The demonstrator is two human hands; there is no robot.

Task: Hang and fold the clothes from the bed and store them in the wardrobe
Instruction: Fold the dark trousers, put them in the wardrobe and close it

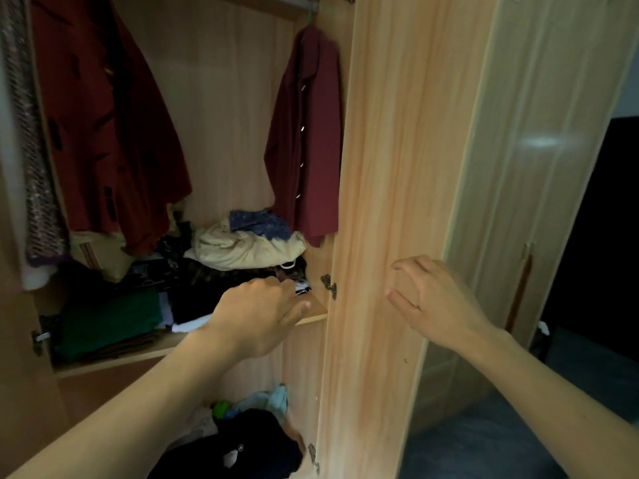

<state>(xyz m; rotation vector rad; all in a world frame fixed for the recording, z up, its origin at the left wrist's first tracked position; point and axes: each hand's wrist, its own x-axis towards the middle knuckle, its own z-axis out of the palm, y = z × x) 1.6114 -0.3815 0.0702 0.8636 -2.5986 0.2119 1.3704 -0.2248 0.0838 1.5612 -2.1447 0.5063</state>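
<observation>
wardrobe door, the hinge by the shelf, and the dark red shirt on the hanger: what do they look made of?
Wardrobe door: light wood-grain board, probably laminate, since the streaks look printed and the face is smooth with a slight sheen. Hinge: metal, dull and dark, possibly tarnished. Dark red shirt: woven cloth, matte, hanging in soft folds, with small pale buttons down the front; the exact fibre cannot be told.

Taking the wardrobe shelf (313, 318) as landmark: directly above it, heaped clothes (242, 248) fill nearly its whole width, and only a narrow bare strip shows at its right front corner, where the left hand (261, 314) reaches. Higher above the shelf, an open gap runs between the red coat (103, 115) hanging to the left and the maroon shirt (306, 140) hanging to the right. Right of the shelf, the open wardrobe door (390, 202) bars passage, with the right hand (437, 304) spread in front of it; below the shelf, more clothes (242, 440) crowd the lower compartment.
</observation>
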